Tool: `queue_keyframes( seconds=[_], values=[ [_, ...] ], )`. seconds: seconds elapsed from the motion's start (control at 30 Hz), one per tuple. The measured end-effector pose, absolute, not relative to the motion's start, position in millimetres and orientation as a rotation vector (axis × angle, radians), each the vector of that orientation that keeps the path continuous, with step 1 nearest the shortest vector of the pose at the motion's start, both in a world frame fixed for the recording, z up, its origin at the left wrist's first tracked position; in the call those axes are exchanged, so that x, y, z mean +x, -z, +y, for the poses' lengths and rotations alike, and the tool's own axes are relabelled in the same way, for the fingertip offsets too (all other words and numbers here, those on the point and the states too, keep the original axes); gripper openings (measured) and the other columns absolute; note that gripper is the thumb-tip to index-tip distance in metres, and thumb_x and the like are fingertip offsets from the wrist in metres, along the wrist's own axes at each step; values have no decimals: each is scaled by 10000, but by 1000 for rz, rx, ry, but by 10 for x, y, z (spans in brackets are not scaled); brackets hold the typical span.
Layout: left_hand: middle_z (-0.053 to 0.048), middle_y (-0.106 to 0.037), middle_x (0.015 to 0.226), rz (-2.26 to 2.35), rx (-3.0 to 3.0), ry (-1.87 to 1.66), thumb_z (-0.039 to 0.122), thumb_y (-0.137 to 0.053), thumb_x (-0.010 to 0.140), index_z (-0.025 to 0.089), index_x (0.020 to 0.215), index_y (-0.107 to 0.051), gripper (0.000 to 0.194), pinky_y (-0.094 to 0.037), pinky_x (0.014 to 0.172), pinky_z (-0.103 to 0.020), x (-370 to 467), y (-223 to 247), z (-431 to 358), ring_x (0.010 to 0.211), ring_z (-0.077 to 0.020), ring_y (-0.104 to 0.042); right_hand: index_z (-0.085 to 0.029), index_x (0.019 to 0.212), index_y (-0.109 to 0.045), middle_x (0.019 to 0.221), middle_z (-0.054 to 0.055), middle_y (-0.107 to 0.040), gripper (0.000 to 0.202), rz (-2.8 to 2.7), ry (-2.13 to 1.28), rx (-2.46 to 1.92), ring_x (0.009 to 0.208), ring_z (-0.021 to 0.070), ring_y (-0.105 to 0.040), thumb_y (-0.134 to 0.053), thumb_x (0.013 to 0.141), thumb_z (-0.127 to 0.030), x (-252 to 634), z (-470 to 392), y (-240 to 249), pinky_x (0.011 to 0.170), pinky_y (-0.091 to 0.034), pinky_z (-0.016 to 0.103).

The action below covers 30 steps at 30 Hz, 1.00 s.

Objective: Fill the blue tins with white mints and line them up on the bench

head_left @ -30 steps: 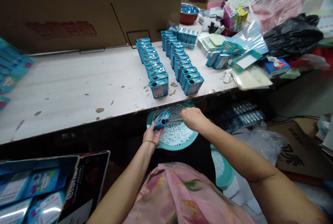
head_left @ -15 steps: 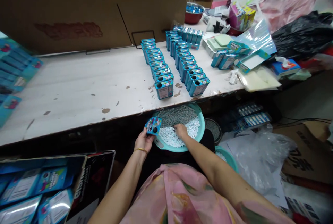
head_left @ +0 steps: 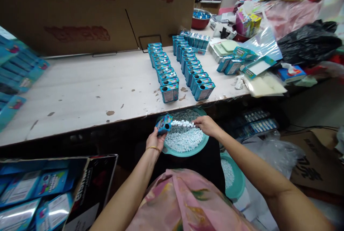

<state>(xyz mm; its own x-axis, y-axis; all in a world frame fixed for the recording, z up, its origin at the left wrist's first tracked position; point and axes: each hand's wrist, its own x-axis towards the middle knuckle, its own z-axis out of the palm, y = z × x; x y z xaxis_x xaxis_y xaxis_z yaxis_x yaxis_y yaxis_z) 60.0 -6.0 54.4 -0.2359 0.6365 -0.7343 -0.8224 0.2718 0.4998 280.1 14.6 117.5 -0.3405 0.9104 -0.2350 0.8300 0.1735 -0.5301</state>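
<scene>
Carton (head_left: 92, 184): blue packets (head_left: 52, 182) inside.
Left hand (head_left: 156, 140): wrapped round a blue container (head_left: 162, 125), tilted, dark round opening rightward.
Container's place: above the left side of the teal basin (head_left: 188, 153), below the front of the table (head_left: 94, 80).
Basin: spread with white pellets (head_left: 185, 142).
Scoop (head_left: 183, 123): heaped with more pellets, left end just beside the container's opening.
Right hand (head_left: 207, 125): fingers narrowed on the scoop's right end.

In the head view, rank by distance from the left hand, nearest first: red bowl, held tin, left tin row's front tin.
1. Held tin: in the left hand.
2. Front tin: near the table's front edge.
3. Red bowl: far back, to the right.
</scene>
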Motion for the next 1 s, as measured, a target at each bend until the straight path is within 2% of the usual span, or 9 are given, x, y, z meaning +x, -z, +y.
queue_keyframes(
  seconds=[0.13, 0.27, 0.4, 0.57, 0.7, 0.8, 0.9, 1.0],
  values=[
    [-59, -588, 666, 1192, -227, -1349, 146, -488, 790, 83, 727, -539, 103, -544, 548, -313, 751, -501, -57, 590, -132, -601, -246, 877, -671, 855, 47, -666, 275, -2596, -630, -1872, 841, 174, -588, -447, 750, -149, 2603, 130, -1558, 682, -400, 230],
    [-65, -589, 693, 1207, -251, -1317, 151, -494, 788, 92, 737, -534, 87, -545, 557, -334, 800, -454, -72, 613, -139, -603, -176, 898, -648, 871, 116, -654, 281, -2819, -382, -1914, 831, 211, -602, -436, 732, -97, 2345, 89, -1768, 691, -428, 281],
    [-48, -587, 661, 1216, -219, -1305, 144, -481, 794, 96, 703, -518, 110, -544, 532, -307, 829, -443, -71, 570, -120, -593, -115, 937, -625, 889, 171, -639, 278, -2879, -319, -1878, 867, 207, -596, -401, 772, -107, 2144, 56, -1884, 733, -433, 295],
    [-41, -593, 629, 1207, -193, -1298, 146, -464, 804, 93, 699, -526, 133, -540, 515, -282, 764, -462, -69, 552, -116, -592, -131, 930, -622, 918, 158, -631, 291, -2858, -338, -1884, 885, 212, -588, -375, 778, -101, 2267, 67, -1879, 746, -429, 305],
    [-50, -610, 655, 1201, -93, -1364, 133, -486, 785, 95, 719, -556, 103, -538, 521, -282, 520, -448, -109, 562, -126, -601, -191, 918, -629, 972, 115, -623, 311, -2725, -529, -2073, 939, 216, -563, -390, 755, -77, 2695, 92, -1471, 779, -412, 308],
    [-51, -617, 670, 1217, -52, -1399, 127, -500, 771, 102, 723, -570, 89, -533, 506, -282, 339, -389, -157, 567, -138, -605, -143, 925, -633, 971, 155, -618, 321, -2488, -684, -2294, 946, 231, -560, -361, 775, -62, 2817, 49, -915, 787, -410, 328],
    [-61, -616, 675, 1209, -106, -1377, 115, -470, 785, 97, 722, -574, 123, -536, 529, -281, 254, -314, -191, 597, -143, -613, -133, 944, -640, 967, 149, -629, 325, -2393, -781, -2293, 954, 216, -560, -359, 791, -78, 2582, -31, -363, 792, -411, 302],
    [-74, -623, 713, 1173, -135, -1349, 117, -449, 798, 96, 752, -574, 135, -542, 565, -286, 236, -276, -205, 646, -149, -620, -209, 1030, -620, 1033, 74, -629, 352, -2287, -889, -2214, 991, 173, -545, -385, 789, -105, 2214, -66, 16, 813, -398, 248]
  ],
)
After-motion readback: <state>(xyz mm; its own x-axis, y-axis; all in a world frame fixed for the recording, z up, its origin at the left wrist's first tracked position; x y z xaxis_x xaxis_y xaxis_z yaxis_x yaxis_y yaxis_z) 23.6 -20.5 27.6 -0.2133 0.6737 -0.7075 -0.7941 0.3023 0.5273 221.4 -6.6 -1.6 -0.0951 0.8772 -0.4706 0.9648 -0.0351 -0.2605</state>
